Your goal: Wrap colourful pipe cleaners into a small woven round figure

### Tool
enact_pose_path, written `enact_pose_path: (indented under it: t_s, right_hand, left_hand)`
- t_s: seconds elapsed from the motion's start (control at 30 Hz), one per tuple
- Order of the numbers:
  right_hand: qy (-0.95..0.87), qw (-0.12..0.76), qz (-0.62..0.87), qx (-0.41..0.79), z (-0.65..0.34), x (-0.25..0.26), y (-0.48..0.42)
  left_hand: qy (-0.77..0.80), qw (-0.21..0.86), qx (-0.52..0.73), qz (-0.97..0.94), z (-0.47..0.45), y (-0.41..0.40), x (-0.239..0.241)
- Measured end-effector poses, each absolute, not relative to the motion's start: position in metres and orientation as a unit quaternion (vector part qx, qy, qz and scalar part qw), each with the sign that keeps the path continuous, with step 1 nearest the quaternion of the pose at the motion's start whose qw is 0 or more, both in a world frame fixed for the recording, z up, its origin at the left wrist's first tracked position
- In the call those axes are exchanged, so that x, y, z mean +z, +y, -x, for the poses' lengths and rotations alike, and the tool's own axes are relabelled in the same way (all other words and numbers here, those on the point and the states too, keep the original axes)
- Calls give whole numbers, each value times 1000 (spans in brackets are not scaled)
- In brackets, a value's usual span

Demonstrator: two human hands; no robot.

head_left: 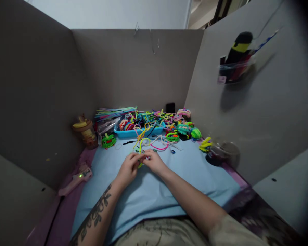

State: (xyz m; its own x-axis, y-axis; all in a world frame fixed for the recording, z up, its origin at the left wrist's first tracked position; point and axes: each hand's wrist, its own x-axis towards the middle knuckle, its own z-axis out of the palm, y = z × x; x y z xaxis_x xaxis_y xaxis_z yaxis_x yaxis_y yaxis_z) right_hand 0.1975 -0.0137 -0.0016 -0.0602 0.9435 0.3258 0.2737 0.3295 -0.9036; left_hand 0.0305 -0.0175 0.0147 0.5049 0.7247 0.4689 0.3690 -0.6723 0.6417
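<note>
My left hand [129, 167] and my right hand [154, 161] meet over a light blue cloth [190, 171]. Both pinch a yellow-green pipe cleaner [141, 143] that loops up between the fingertips. The fingers of each hand are curled together around it. Just beyond the hands lie loose pink and white pipe cleaners [161, 145]. A blue tray [133, 133] behind them is heaped with coloured pipe cleaners and small fuzzy figures.
A green fuzzy figure [108, 140] and a tan bottle [86, 131] stand at the left. A pink glue gun [78, 177] lies at the cloth's left edge. A dark glass bowl [220, 153] sits at the right. Grey partition walls enclose the desk.
</note>
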Motion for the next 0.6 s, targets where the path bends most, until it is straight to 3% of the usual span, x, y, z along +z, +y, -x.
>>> enact_pose_path:
  t_s: [0.2,0.33,0.5,0.6]
  right_hand:
    - [-649,459,492,354,-215,16,6]
    - [-656,467,477,353,-223,24,27]
    - [-725,452,506,120,-269,23,47]
    - [-644,435,628,-35,-325,10,60]
  left_hand:
    - [343,274,325,-838,-44,4,30]
    - [370,286,358,-808,-45,26,24]
    - [420,309,430,-737,-39,33,-6]
    - [425,346,419,-724,-36,25,-33]
